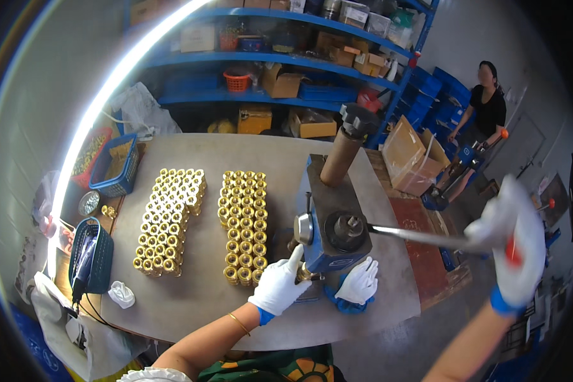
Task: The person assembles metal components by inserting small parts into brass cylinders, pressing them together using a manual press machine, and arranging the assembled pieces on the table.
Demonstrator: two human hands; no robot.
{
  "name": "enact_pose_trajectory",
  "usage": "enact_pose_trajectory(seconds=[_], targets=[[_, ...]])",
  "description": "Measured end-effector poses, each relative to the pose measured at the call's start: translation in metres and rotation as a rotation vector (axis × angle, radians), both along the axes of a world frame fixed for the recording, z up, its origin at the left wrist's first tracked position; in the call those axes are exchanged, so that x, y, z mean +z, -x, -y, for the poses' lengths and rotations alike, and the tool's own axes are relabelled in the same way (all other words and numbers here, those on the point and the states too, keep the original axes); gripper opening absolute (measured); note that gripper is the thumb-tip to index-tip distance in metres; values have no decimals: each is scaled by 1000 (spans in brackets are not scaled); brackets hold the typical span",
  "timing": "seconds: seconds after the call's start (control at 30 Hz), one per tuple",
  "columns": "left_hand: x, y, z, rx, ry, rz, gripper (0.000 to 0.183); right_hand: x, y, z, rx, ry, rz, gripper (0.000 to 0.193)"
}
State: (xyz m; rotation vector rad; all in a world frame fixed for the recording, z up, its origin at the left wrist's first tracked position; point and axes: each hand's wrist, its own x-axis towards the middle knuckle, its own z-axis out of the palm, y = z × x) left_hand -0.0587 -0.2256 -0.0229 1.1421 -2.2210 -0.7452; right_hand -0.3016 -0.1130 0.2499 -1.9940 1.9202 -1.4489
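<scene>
A blue hand press point(333, 223) stands at the table's near right side. My right hand point(512, 245), in a white glove, grips the red knob at the end of the press's long metal lever point(420, 237). My left hand point(279, 285), also gloved, reaches under the press head and holds a small brass fitting point(304, 274) there with its fingertips. Two blocks of upright brass fittings lie to the left: one block point(170, 219) farther left, the other point(243, 223) beside the press. A spare white glove point(360, 282) lies on a blue cloth by the press base.
The grey table point(197, 299) has a blue basket point(114, 165) with brass parts at its far left corner and a dark basket point(90, 254) at its left edge. Blue shelves point(267, 60) with boxes stand behind. Another person point(484, 118) works a press at the right.
</scene>
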Motion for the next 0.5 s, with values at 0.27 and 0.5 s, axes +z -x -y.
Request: enact_pose_trajectory(seconds=[0.27, 0.5], targets=[[-1, 3, -3, -47, -7, -65, 78, -181, -11, -53, -8, -1412, -98, 43], [-3, 3, -8, -42, 52, -47, 76, -263, 0, 3, 45, -1376, 507, 33]])
